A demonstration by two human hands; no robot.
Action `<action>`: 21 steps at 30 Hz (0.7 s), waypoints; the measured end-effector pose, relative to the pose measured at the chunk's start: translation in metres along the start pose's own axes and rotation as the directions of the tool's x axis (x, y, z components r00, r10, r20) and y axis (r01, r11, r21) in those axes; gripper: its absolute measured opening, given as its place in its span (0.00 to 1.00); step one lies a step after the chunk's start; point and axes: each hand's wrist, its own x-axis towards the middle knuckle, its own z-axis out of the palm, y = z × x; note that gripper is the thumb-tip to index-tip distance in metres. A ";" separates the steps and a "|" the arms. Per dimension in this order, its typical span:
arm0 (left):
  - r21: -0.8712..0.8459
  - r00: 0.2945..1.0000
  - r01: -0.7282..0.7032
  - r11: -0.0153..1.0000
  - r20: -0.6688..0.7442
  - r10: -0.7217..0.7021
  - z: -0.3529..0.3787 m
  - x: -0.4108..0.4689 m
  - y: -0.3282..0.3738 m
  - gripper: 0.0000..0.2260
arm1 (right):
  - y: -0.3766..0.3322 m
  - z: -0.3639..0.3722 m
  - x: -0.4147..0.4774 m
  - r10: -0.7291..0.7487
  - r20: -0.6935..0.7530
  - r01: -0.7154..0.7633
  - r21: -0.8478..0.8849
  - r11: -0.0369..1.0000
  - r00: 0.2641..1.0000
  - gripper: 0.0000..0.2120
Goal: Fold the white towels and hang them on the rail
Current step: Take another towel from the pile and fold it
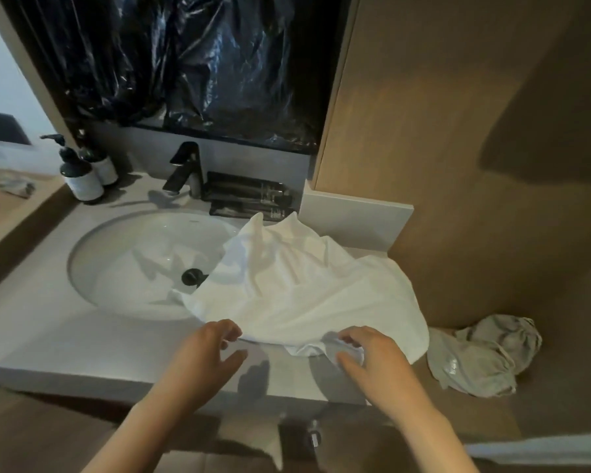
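Towel lying crumpled across bench | right hand pinching near corner, likely for spreading | left hand half-open, empty, reaching edge

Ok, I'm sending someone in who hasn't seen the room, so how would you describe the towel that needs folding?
Find the round sink set in the pale counter. The white towel lies rumpled across the sink's right rim and the counter beside it. It is bright white and up on the counter, unlike the grey cloth bunched past the counter's right end.
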 end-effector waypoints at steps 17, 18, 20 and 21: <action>-0.064 0.993 0.122 0.991 0.007 -0.122 0.001 0.036 -0.034 0.10 | -0.003 0.026 0.062 -0.026 0.098 0.028 -0.015 0.999 0.995 0.15; -0.062 0.991 0.131 0.989 -0.002 -0.131 0.002 0.041 -0.031 0.10 | -0.001 0.023 0.069 -0.037 0.095 0.038 -0.008 0.999 0.995 0.15; -0.055 0.988 0.150 0.987 -0.026 -0.151 0.003 0.050 -0.027 0.11 | 0.004 0.017 0.084 -0.062 0.088 0.061 0.011 0.998 0.994 0.15; -0.053 0.986 0.159 0.986 -0.040 -0.161 0.004 0.054 -0.025 0.11 | 0.007 0.014 0.091 -0.077 0.088 0.075 0.018 0.997 0.993 0.15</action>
